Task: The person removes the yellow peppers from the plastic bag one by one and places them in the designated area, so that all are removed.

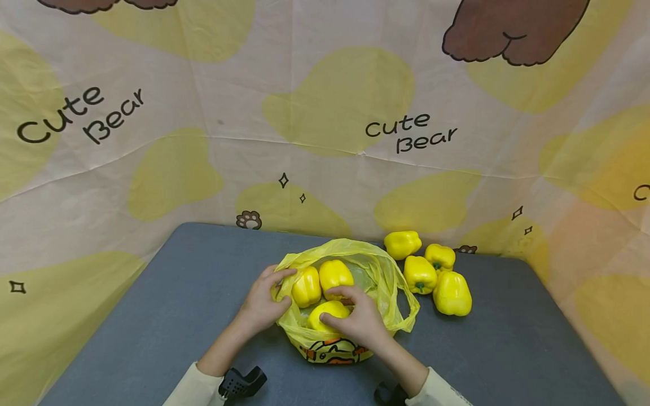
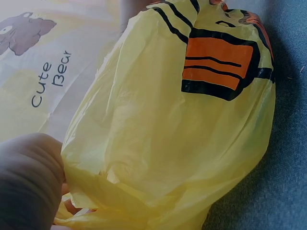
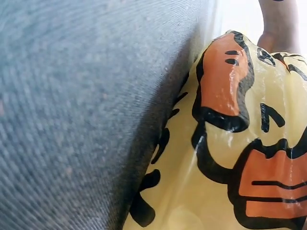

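Note:
A yellow plastic bag (image 1: pixel 350 248) stands with its mouth wide on the table, a cartoon print on its front. My left hand (image 1: pixel 263 299) grips the bag's left rim; in the left wrist view a finger (image 2: pixel 31 177) lies at the gathered edge. Inside the bag are three yellow bell peppers: one at the left (image 1: pixel 306 287), one behind (image 1: pixel 335 274) and one in front (image 1: pixel 317 317). Reaching into the mouth, my right hand (image 1: pixel 361 318) has its thumb and fingers around the front bell pepper. The right wrist view shows the printed bag side (image 3: pixel 225 91), not the fingers.
Several more yellow bell peppers (image 1: pixel 452 294) sit grouped on the grey table (image 1: pixel 167 304), right of the bag. One handle loop (image 1: pixel 410 316) of the bag sticks out toward them. A printed cloth (image 1: pixel 325 124) hangs behind the table's back edge.

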The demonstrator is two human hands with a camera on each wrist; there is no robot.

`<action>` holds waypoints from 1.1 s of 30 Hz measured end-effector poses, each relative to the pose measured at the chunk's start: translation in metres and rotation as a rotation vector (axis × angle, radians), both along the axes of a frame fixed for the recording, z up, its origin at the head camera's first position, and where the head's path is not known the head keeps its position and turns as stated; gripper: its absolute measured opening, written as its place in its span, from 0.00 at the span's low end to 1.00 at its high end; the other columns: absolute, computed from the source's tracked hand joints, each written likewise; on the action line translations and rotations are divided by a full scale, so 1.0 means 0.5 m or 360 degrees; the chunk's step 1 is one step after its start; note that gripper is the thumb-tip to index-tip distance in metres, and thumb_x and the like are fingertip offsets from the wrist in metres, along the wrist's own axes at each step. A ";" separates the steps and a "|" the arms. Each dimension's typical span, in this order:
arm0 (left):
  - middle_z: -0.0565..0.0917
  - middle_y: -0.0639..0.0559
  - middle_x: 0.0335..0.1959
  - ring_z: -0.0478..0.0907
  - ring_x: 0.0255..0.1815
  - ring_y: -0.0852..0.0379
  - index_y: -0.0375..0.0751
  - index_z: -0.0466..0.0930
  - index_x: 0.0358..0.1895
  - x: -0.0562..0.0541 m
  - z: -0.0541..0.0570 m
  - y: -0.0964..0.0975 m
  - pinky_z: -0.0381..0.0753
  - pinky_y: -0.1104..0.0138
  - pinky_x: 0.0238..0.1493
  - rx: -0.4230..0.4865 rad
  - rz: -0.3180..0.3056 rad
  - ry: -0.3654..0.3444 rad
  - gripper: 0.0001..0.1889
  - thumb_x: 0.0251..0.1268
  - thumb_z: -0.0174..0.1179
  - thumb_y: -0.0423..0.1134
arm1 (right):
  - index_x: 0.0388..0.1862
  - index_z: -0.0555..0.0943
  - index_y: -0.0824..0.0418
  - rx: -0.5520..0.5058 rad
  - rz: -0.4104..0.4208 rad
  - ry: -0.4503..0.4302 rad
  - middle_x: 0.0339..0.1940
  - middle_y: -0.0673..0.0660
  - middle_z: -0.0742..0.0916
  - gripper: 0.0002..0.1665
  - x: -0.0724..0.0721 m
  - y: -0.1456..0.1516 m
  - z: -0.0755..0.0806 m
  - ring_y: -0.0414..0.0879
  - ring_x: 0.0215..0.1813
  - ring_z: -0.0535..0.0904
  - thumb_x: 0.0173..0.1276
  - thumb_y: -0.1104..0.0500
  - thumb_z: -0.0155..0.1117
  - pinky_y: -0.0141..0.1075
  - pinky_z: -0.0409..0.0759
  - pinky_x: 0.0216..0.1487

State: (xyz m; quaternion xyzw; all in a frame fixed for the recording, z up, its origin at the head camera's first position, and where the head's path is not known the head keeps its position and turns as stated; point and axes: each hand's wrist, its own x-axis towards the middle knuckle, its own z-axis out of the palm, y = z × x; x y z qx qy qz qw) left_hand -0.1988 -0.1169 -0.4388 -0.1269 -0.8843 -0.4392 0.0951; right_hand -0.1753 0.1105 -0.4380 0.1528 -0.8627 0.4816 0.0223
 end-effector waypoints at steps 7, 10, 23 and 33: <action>0.75 0.45 0.58 0.72 0.45 0.53 0.42 0.81 0.56 0.001 0.001 0.000 0.72 0.64 0.43 0.0002 0.0000 -0.0013 0.28 0.45 0.61 0.27 | 0.47 0.84 0.55 0.0070 -0.0001 -0.0011 0.47 0.55 0.84 0.25 -0.001 -0.001 -0.005 0.47 0.49 0.79 0.49 0.50 0.77 0.41 0.77 0.50; 0.75 0.44 0.58 0.72 0.44 0.54 0.42 0.81 0.56 0.002 0.003 0.000 0.72 0.64 0.42 0.0006 -0.0002 -0.0021 0.28 0.45 0.61 0.27 | 0.47 0.84 0.55 0.0073 0.0005 -0.0029 0.47 0.55 0.84 0.25 -0.002 -0.001 -0.005 0.48 0.50 0.79 0.49 0.49 0.77 0.42 0.77 0.50; 0.74 0.45 0.58 0.71 0.41 0.55 0.43 0.80 0.57 0.004 0.006 -0.001 0.71 0.65 0.41 -0.0002 0.0001 -0.0055 0.28 0.46 0.61 0.27 | 0.48 0.84 0.51 0.0106 0.0049 -0.0115 0.49 0.53 0.84 0.24 -0.002 -0.003 -0.007 0.47 0.50 0.78 0.52 0.46 0.74 0.40 0.75 0.44; 0.75 0.45 0.59 0.72 0.47 0.52 0.42 0.80 0.57 0.001 0.002 -0.001 0.72 0.61 0.44 0.0012 0.0009 -0.0040 0.28 0.46 0.61 0.27 | 0.45 0.85 0.48 0.0084 0.0083 -0.0148 0.48 0.50 0.85 0.20 -0.004 0.003 -0.011 0.42 0.44 0.78 0.53 0.45 0.73 0.35 0.74 0.39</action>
